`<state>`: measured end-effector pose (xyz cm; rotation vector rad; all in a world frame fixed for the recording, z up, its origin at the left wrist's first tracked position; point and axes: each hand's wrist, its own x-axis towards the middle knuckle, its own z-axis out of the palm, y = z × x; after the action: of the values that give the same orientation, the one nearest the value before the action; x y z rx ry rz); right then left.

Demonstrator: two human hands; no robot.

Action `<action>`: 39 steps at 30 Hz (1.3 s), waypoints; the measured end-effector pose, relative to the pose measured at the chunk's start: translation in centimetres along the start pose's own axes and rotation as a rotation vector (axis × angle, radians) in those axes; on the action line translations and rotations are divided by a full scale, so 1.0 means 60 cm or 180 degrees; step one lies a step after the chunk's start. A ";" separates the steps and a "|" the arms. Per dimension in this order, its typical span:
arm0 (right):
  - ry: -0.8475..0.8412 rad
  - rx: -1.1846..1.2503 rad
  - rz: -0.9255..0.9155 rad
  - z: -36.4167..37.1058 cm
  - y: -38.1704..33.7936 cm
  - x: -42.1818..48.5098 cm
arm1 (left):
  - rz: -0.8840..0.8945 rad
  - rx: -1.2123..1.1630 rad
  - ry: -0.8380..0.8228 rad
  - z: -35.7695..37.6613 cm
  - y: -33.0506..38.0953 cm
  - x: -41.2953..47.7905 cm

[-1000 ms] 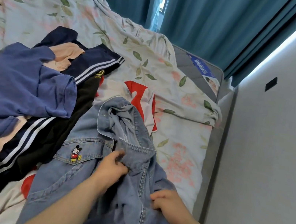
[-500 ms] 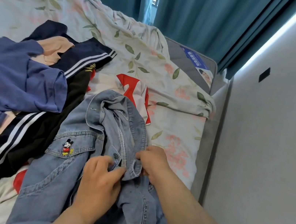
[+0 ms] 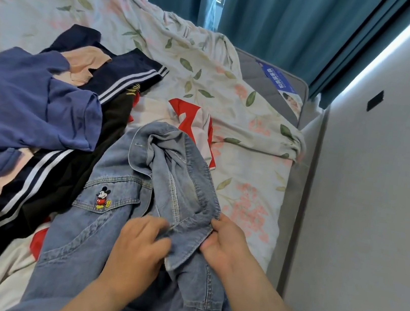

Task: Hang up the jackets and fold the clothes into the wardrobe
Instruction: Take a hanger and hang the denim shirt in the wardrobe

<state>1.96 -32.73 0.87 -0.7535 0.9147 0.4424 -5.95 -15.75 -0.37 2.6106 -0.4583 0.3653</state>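
Note:
A light blue denim jacket point(image 3: 116, 174) with a cartoon mouse patch on its chest pocket lies crumpled on the bed in front of me. My left hand point(image 3: 140, 248) grips a fold of the denim near the jacket's middle. My right hand point(image 3: 222, 243) pinches the seamed edge of the same jacket just to the right. Between the two hands the denim edge is bunched. To the left lies a pile of clothes: a blue top point(image 3: 27, 107), a navy garment with white stripes point(image 3: 120, 76), a peach piece point(image 3: 85, 60) and a black one point(image 3: 83, 163).
A red and white garment point(image 3: 192, 124) lies beyond the jacket on the floral bedsheet point(image 3: 247, 167). A grey wall point(image 3: 377, 207) runs close along the bed's right side. Teal curtains point(image 3: 285, 21) hang behind the bed's far end.
My right hand came up from the lower part of the jacket to its seamed edge. My left hand slid down and right, so both hands now hold the denim close together.

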 end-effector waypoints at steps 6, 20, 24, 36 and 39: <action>0.0190 -0.0447 0.0038 0.007 0.017 0.003 | -0.0069 -0.0335 -0.1105 0.007 -0.001 -0.033; -0.0363 -0.4171 -0.2196 -0.006 -0.099 -0.214 | -0.1179 -0.0752 -0.0392 -0.116 -0.011 0.143; -0.0474 -0.4515 -0.2756 -0.005 -0.148 -0.361 | -0.1060 -0.0630 -0.0577 -0.159 0.035 0.202; -0.0781 -0.4531 -0.3362 -0.019 -0.291 -0.717 | -0.1898 -0.2434 -0.2181 -0.262 0.229 0.220; -0.0642 -0.4156 -0.3685 -0.017 -0.330 -0.757 | -0.2114 -0.2801 -0.2250 -0.323 0.262 0.208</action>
<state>-10.97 -48.17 46.19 -2.1817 -0.2348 -0.0038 -3.95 -22.75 26.57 1.7782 0.0724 -0.8167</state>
